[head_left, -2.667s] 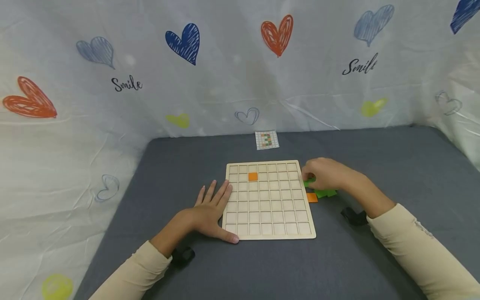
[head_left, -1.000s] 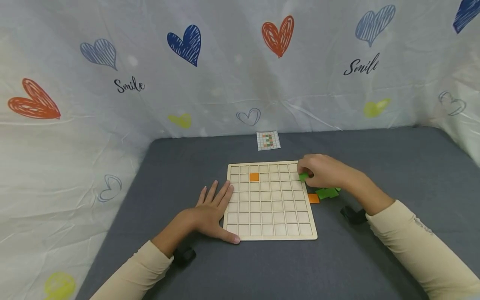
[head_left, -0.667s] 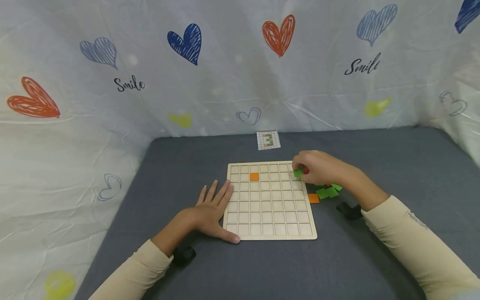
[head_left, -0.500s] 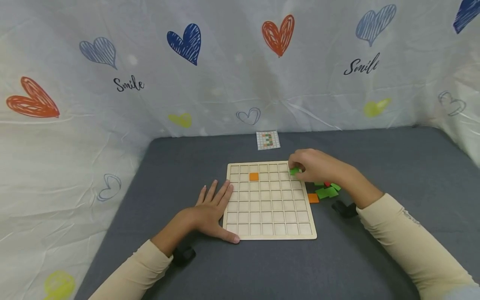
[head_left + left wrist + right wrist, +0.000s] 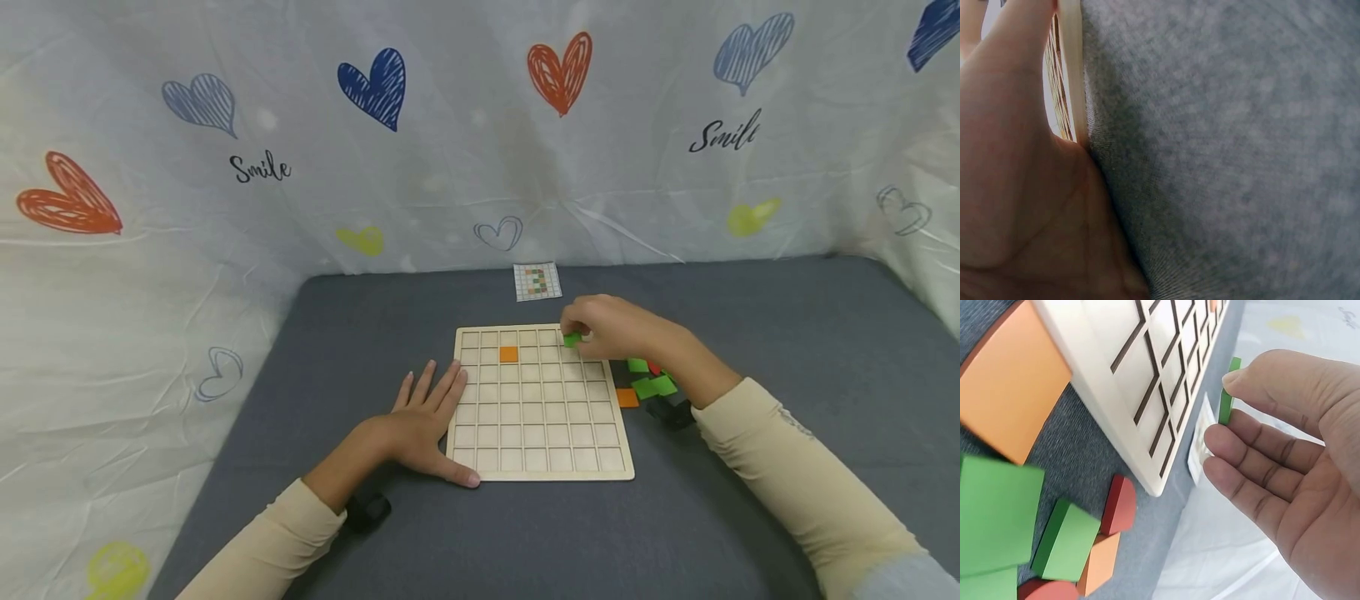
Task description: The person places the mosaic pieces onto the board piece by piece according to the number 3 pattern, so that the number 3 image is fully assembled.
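A light wooden grid board lies on the grey cloth, with one orange square tile set in a cell of its second row. My left hand rests with spread, straight fingers against the board's left edge; the left wrist view shows its palm beside the rim. Over the board's upper right part, my right hand pinches a green square tile between thumb and fingers. In the right wrist view that green tile stands on edge in the pinch, above the board.
Right of the board lie loose pieces: an orange tile, several green tiles and red rounded pieces. A small printed card with a coloured grid lies behind the board. A white cloth with hearts hangs behind.
My right hand has picked up the green tile from beside the board and carried it left over the upper right cells. My left hand has stayed at the board's edge.
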A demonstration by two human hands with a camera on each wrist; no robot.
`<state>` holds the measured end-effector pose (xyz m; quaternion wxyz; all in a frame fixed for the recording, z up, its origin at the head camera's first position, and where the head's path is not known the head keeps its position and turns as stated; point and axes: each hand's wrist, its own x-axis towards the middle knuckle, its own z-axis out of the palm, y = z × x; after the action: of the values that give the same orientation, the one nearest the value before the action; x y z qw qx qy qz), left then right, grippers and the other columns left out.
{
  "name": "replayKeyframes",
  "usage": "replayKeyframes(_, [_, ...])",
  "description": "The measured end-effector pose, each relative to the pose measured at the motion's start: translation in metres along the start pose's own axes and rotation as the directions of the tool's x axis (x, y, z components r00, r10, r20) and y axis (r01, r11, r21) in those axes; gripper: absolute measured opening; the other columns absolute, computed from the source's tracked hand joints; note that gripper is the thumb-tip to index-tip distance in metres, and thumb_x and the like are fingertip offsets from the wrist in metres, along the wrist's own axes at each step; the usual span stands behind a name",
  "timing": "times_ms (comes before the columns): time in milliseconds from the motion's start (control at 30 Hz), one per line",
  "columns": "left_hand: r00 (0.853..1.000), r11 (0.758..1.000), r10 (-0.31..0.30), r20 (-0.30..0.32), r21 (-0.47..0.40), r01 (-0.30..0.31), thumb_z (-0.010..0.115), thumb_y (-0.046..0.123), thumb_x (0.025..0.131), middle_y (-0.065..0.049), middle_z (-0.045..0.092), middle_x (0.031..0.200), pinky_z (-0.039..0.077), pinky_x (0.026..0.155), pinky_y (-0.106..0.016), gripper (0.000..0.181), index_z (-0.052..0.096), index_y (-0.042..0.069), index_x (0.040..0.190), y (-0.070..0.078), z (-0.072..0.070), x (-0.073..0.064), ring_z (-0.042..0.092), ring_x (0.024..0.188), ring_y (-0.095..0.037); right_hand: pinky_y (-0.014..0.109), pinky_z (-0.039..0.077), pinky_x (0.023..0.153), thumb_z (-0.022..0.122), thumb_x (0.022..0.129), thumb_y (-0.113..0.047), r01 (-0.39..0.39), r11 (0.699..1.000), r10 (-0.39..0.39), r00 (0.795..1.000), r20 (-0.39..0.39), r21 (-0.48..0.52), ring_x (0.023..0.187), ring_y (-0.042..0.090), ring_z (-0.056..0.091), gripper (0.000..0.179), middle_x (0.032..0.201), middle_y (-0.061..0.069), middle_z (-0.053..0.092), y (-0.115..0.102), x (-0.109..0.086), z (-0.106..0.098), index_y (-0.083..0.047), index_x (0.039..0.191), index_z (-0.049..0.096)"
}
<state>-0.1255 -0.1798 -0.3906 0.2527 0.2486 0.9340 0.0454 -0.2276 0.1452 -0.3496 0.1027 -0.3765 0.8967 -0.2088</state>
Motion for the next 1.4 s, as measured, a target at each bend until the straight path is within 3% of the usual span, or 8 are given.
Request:
replayKeyframes(267, [1.0,1.0,0.001,0.001,0.004,-0.001,0.06,0.089,0.07,-0.004,-0.023,0.165,-0.012,0.114,-0.06,0.138,-0.012,0.014,0.16,0.001,-0.001,0.0,-0.025,0.147,-0.035,0.038,0.041,0.069,0.067,0.083,0.005,0.033,0.999,-0.033,0.999,-0.005,-0.007,0.076,0.019,0.047,0.016,0.082,0.006,0.055,-0.003,0.013,0.004,-0.007,0.093,0.069])
replayKeyframes(600, [1.0,1.0,-0.01,0.006,0.011,0.01,0.057,0.092,0.068,-0.002,-0.027,0.163,-0.014,0.114,-0.059,0.139,-0.017,0.016,0.159,-0.001,0.001,0.001,-0.028,0.146,-0.033,0.036,0.036,0.067,0.066,0.08,0.008,0.074,0.997,-0.074,0.997,0.002,-0.001,0.071,0.017,0.042,0.016,0.075,0.006,0.049,-0.008,0.023,0.01,-0.007,0.084,0.063])
replayKeyframes(900, [1.0,1.0,-0.022,0.011,0.022,0.022,0.057,0.092,0.068,-0.002,-0.025,0.164,-0.012,0.114,-0.059,0.139,-0.016,0.016,0.159,0.002,-0.001,0.0,-0.026,0.146,-0.033,0.034,0.039,0.066,0.07,0.085,0.004,0.124,0.992,-0.123,0.992,0.019,-0.022,0.071,0.016,0.044,0.011,0.078,0.004,0.055,-0.01,0.03,0.018,-0.006,0.087,0.065])
replayKeyframes(1200, [1.0,0.999,-0.007,0.0,0.035,0.007,0.057,0.091,0.069,-0.004,-0.022,0.165,-0.011,0.114,-0.06,0.139,-0.013,0.015,0.16,0.001,0.001,0.001,-0.024,0.147,-0.035,0.033,0.036,0.065,0.068,0.083,0.007,0.134,0.99,-0.133,0.991,0.023,-0.041,0.07,0.015,0.039,0.017,0.076,0.005,0.051,-0.013,0.037,0.025,-0.009,0.081,0.061])
replayKeyframes(1400, [1.0,0.999,-0.022,0.005,0.042,0.021,0.056,0.093,0.068,-0.003,-0.023,0.164,-0.011,0.114,-0.06,0.139,-0.015,0.015,0.16,0.002,0.001,0.001,-0.025,0.147,-0.034,0.033,0.039,0.067,0.068,0.085,0.005,0.101,0.994,-0.1,0.994,0.049,-0.038,0.074,0.017,0.043,0.013,0.084,0.006,0.057,-0.02,0.039,0.027,-0.007,0.089,0.066])
